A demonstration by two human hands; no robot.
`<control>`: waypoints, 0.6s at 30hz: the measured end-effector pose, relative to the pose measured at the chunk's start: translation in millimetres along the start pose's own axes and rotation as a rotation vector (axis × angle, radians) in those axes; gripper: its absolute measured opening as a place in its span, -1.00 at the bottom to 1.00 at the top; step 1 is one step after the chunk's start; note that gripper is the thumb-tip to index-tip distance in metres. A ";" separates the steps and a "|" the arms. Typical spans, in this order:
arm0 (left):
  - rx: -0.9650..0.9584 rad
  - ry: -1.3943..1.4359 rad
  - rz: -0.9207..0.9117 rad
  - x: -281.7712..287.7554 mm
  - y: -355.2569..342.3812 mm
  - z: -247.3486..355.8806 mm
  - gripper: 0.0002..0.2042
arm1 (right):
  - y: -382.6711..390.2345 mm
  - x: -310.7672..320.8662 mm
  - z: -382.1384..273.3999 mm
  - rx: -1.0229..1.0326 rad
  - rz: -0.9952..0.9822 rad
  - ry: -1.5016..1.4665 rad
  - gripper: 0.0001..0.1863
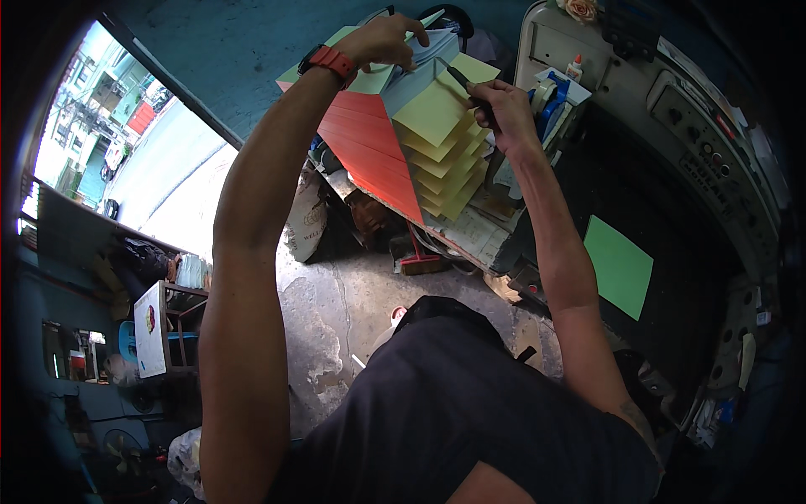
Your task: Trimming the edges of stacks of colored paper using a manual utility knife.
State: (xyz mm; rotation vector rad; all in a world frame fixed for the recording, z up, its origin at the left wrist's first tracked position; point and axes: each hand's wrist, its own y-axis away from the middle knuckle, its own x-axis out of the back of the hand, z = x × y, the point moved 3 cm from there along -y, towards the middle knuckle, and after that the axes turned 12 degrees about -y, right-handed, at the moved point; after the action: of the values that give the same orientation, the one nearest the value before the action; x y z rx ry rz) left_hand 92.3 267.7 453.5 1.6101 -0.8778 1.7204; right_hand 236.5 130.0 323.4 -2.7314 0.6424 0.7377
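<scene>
A tall stack of coloured paper [369, 143] stands on a worn bench, its near side red-orange. Yellow sheets [432, 109] jut out from its right side in several staggered layers. My left hand [388, 42], with a red-strapped watch at the wrist, is over the top of the stack, fingers apart and partly bent. Pale green sheets lie beneath and beside it. My right hand [502, 111] is closed around a dark-handled tool [457, 77] with a thin metal end, held above the yellow sheets. I cannot tell the tool's exact kind.
On the right stands a large machine with a control panel [697, 160]; a green sheet [619, 267] lies on its dark surface. A glue bottle [574, 67] and a blue tape dispenser [550, 102] are beside the stack. Below are a sack [305, 220] and a red brush [421, 263].
</scene>
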 end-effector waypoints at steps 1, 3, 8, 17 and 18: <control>-0.008 -0.003 0.009 0.2 0.0 0.5 -0.47 | -0.4 0.5 0.3 -0.004 0.017 -0.002 -0.87; 0.000 0.002 -0.002 -0.3 0.4 0.7 -0.46 | -0.9 -0.3 0.4 0.002 0.000 -0.008 -0.87; -0.003 -0.001 0.005 -0.3 0.6 1.4 -0.45 | -0.9 0.2 -0.7 0.008 -0.005 -0.007 -0.87; 0.007 0.011 -0.013 0.7 1.3 2.0 -0.46 | -5.3 -3.1 -4.9 -0.028 -0.028 0.054 -0.88; 0.021 0.027 -0.016 0.7 1.8 1.6 -0.47 | -6.3 -2.7 -7.2 -0.019 -0.018 0.077 -0.88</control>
State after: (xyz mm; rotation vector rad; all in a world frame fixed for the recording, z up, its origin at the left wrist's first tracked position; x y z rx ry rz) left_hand 91.7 265.3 454.2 1.5997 -0.8343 1.7411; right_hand 240.4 134.1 331.6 -2.7906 0.6296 0.6409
